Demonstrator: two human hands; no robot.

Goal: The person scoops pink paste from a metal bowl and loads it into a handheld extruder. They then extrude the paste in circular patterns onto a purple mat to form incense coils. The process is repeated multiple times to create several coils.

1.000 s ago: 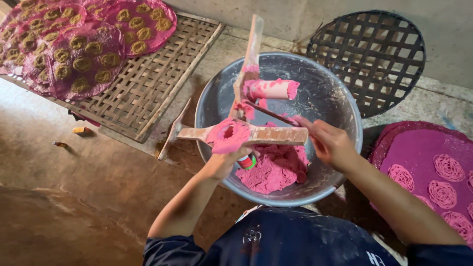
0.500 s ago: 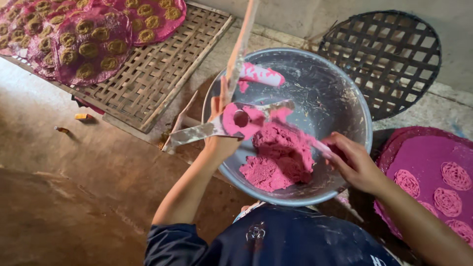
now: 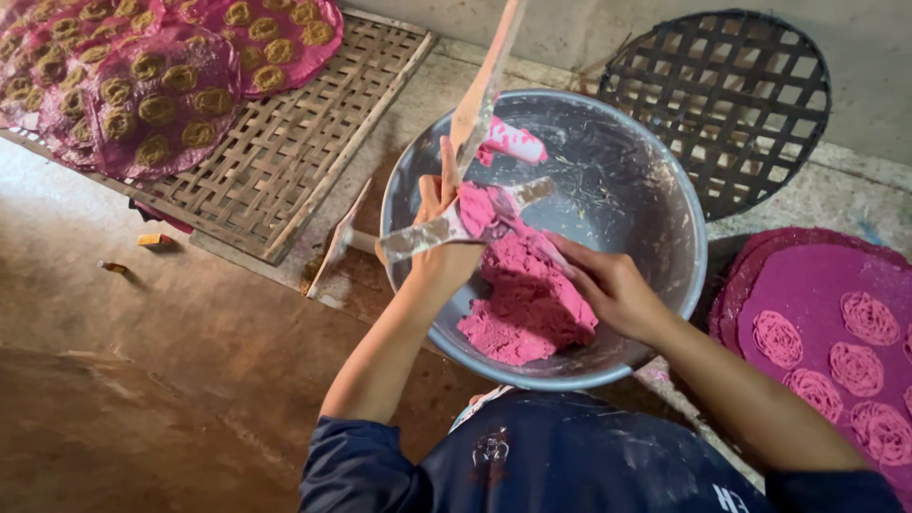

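1. Pink dough (image 3: pixel 527 304) is sitting in a big lump at the bottom of the metal basin (image 3: pixel 655 190), on the side nearest the person, and another blob of it is packed onto the wooden press (image 3: pixel 456 223).
2. That wooden press is lying across the basin's left rim, with one long arm sticking up and away toward the top of the frame, all smeared with pink.
3. Left hand (image 3: pixel 439 249) is gripping the press from underneath, fingers wrapping around the crosspiece, with one finger pointing straight up alongside the upright arm.
4. Right hand (image 3: pixel 608 285) is resting on top of the dough lump, fingers held together and pressing into it right beside the press.
5. Off to the right, a round purple mat (image 3: pixel 817 313) is holding several coiled pink noodle nests.
6. Behind the basin, a dark round woven tray (image 3: pixel 731 95) is leaning against the wall.
7. Upper left, a woven bamboo rack (image 3: pixel 275 161) is carrying purple sheets (image 3: pixel 161 95) dotted with brownish coils.
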